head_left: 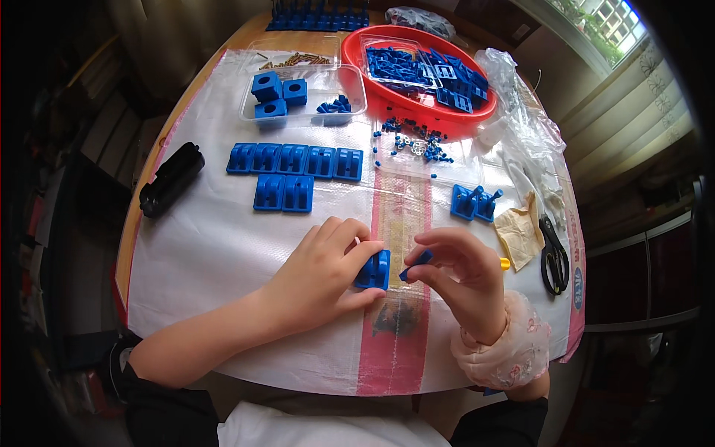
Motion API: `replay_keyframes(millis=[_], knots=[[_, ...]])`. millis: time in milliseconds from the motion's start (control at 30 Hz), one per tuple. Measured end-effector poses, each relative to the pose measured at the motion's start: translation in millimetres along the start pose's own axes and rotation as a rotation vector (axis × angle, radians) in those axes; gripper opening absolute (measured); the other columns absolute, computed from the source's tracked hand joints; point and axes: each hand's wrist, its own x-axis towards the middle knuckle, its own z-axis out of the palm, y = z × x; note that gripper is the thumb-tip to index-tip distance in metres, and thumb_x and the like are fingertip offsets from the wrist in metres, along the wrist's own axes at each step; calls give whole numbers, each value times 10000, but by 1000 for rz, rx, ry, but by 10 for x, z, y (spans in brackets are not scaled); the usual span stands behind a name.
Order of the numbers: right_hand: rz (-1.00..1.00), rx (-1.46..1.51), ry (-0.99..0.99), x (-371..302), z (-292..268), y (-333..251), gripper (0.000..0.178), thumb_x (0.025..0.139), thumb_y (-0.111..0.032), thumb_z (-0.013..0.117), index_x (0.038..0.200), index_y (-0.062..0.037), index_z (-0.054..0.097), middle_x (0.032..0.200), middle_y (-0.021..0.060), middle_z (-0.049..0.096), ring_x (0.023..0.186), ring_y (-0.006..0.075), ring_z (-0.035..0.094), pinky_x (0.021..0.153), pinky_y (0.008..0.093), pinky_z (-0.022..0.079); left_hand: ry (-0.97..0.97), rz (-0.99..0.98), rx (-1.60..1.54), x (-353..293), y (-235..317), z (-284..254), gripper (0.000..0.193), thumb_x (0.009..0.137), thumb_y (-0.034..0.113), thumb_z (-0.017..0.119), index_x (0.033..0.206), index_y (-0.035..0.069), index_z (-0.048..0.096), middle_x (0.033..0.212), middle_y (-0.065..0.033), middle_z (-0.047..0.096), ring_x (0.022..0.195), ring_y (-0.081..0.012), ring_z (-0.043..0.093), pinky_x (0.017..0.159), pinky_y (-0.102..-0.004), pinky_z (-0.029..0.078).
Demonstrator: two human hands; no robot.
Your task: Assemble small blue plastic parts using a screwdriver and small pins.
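On the table, my left hand (322, 259) is closed around a square blue plastic bracket (382, 270) with a raised rounded part. The fingers grip its far edge and the thumb its near edge, and they hide its left side. Just to the right, my right hand (468, 274) pinches a small blue plastic piece (417, 264) between thumb and fingertips, apart from the bracket. A yellow tip (506, 264) sticks out behind that hand; the rest of it is hidden, and whether the hand holds it I cannot tell.
Beyond my left hand stand rows of blue brackets (295, 161). Farther back are a clear tray (246, 112), a red basin (488, 112) and scattered small fittings (417, 145). Two blue parts with stems (473, 203), black scissors (554, 257) and a black case (173, 179) lie at the sides.
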Motion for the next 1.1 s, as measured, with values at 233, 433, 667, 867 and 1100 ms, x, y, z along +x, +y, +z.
replay_keyframes(millis=[233,433,667,867,1100], knots=[[-190,-317,-116,9,59,42,297,751,63,738,1036,-5,688,916,114,674,783,214,677,676,283,536,10,-5,-135,-27,15,10,534,716,252,825,1133,31,575,1093,-136,536,1027,-308,522,908,-395,445],[-217,-403,-146,-4,72,16,296,765,49,731,1048,-11,665,909,120,659,770,236,670,664,303,527,-3,2,-147,-34,2,9,498,702,222,828,1084,28,573,1082,-136,539,1020,-311,527,906,-392,450],[-338,-561,-185,-44,114,-28,233,802,5,709,1024,-2,640,875,117,627,732,270,644,636,341,514,38,67,-174,-41,16,22,390,728,163,748,1032,-18,584,1037,-153,538,994,-307,529,890,-392,456],[-491,-754,-184,-55,132,-54,312,728,-17,716,1027,24,640,888,110,624,742,258,634,640,346,515,11,50,-217,-54,10,42,452,727,151,784,1115,18,594,1094,-149,560,1025,-313,549,907,-387,467],[-523,-802,-198,-32,145,-46,383,673,-27,694,1043,42,629,886,114,625,775,258,633,666,350,522,8,42,-246,-47,14,29,467,720,117,794,1140,27,613,1076,-143,573,1010,-304,562,892,-378,477]])
